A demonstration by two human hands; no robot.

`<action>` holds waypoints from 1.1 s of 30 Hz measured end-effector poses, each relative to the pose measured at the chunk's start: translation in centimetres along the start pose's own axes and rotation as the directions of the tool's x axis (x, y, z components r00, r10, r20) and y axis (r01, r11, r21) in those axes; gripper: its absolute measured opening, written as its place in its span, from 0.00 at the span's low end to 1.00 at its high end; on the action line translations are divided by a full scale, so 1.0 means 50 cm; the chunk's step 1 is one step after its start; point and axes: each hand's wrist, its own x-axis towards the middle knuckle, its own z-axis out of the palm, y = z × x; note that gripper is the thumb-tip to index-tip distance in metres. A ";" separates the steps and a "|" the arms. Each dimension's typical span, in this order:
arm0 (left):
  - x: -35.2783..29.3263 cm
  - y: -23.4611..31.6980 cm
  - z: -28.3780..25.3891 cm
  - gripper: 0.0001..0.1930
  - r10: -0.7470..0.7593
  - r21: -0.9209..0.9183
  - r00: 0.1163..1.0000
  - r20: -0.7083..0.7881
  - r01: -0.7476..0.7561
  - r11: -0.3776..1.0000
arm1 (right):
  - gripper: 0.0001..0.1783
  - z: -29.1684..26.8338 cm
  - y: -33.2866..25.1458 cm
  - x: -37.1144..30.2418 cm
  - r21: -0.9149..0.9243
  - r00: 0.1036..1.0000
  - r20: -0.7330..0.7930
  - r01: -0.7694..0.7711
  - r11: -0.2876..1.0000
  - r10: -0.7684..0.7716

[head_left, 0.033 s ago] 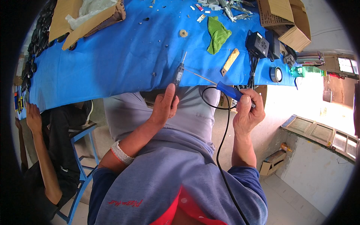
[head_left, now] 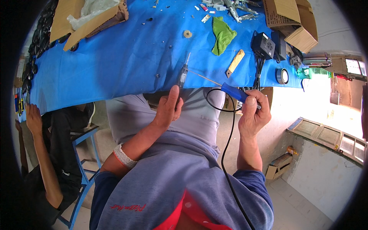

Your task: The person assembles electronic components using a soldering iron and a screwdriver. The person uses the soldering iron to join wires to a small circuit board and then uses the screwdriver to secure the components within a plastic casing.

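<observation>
My left hand point(head_left: 168, 109) is closed around the lower end of a slim dark-grey tool point(head_left: 183, 76) with a thin metal tip pointing away from me. I cannot make out its exact kind. In my right hand point(head_left: 255, 113) is a blue-handled screwdriver point(head_left: 234, 93), gripped at the handle's end. Its long thin shaft slants up to the left, and the tip meets or overlaps the grey tool near its front end; contact is not certain. Both tools are above my lap at the table's near edge. A black cable point(head_left: 223, 161) loops by the blue handle and runs down over my shirt.
On the blue-covered table point(head_left: 122, 65) lie a green cloth point(head_left: 223, 36), a yellow-wrapped bar point(head_left: 235, 64), a black power supply point(head_left: 263, 46), a round tin point(head_left: 282, 76) and scattered metal parts point(head_left: 234, 8). Cardboard boxes point(head_left: 293, 19) stand behind. Another person's arm point(head_left: 48, 165) is at left.
</observation>
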 end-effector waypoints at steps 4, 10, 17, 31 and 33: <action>-0.002 0.006 0.016 0.33 0.021 0.016 0.998 -0.053 -0.020 1.000 | 0.11 0.000 -0.009 0.023 -0.022 0.998 0.063 -0.002 1.000 0.004; -0.003 0.017 0.018 0.34 -0.021 -0.032 1.000 -0.018 0.020 0.999 | 0.19 0.024 -0.067 0.099 -0.084 0.956 0.240 0.194 0.977 -0.169; -0.003 0.011 0.017 0.35 -0.115 0.002 0.992 -0.047 0.116 0.993 | 0.11 0.104 -0.101 0.157 -0.231 0.888 0.422 0.302 0.925 -0.185; -0.008 0.015 -0.011 0.31 -0.113 -0.270 0.988 0.103 0.137 0.953 | 0.14 0.058 -0.124 0.167 -0.318 0.979 0.128 0.194 0.928 -0.161; -0.008 0.015 -0.011 0.31 -0.095 -0.272 0.990 0.108 0.122 0.954 | 0.13 0.059 -0.141 0.168 -0.306 0.972 0.123 0.229 0.924 -0.200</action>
